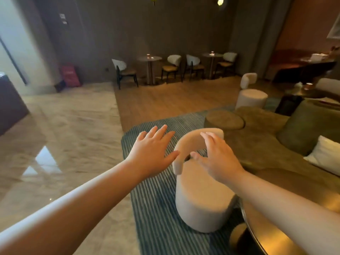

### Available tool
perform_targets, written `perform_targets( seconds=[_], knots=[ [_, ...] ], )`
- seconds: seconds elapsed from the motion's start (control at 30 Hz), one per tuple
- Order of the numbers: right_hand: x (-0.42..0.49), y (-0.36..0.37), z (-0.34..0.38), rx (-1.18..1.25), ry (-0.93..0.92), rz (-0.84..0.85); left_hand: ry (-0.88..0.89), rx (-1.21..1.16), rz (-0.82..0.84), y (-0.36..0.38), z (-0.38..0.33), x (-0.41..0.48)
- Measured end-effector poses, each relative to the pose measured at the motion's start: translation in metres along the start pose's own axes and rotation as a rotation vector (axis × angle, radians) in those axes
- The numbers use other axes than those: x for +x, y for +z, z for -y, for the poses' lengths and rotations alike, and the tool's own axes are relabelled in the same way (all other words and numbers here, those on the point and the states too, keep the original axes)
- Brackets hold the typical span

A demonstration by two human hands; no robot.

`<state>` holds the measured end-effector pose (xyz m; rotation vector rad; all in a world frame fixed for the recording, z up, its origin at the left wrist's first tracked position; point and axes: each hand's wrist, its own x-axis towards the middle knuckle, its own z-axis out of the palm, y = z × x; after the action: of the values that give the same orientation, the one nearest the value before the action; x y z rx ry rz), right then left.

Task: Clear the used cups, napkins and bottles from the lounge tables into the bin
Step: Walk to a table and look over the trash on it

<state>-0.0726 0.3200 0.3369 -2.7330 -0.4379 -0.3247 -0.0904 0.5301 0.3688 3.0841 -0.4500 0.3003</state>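
Both hands are out in front and holding nothing. The left hand is flat, fingers straight and fanned, hovering above the striped blue rug. The right hand hangs with fingers loosely bent over the curved backrest of a cream tub stool, and whether it touches the fabric I cannot tell. The left thumb tip sits just beside the backrest's left edge. The stool stands on the rug, and at near right, under the right forearm, the rim of a brass round table shows. To the right spreads a green sofa with a white cushion on it, and a round green pouf sits just beyond the stool. Farther on, a second cream stool stands near a low dark table at far right, where a copper-toned cup and something pale and crumpled beside it are too blurred to name. Now the task's things: across the wooden floor, against the far wall, a small cup stands on the left café table and another cup on the right café table, with dining chairs around them. Polished marble floor fills the left, with a red bag by the far-left wall.
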Motion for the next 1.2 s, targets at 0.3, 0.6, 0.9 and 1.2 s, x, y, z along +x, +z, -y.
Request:
perform_targets(
  seconds=[0.3,0.6,0.9,1.2],
  knots=[
    [0.164,0.018,0.139,-0.100,-0.175,-0.028,-0.092,-0.104,-0.045,-0.050,0.187,0.048],
    [0.301,0.048,0.225,-0.026,-0.235,-0.081,-0.147,-0.104,-0.116,-0.066,0.332,0.121],
    [0.445,0.087,0.209,-0.128,-0.257,-0.024,-0.155,-0.089,-0.206,-0.033,0.419,0.247],
    [0.636,0.126,0.159,-0.215,-0.293,0.040,-0.152,0.050,-0.120,0.006,0.494,0.426]
  ],
)
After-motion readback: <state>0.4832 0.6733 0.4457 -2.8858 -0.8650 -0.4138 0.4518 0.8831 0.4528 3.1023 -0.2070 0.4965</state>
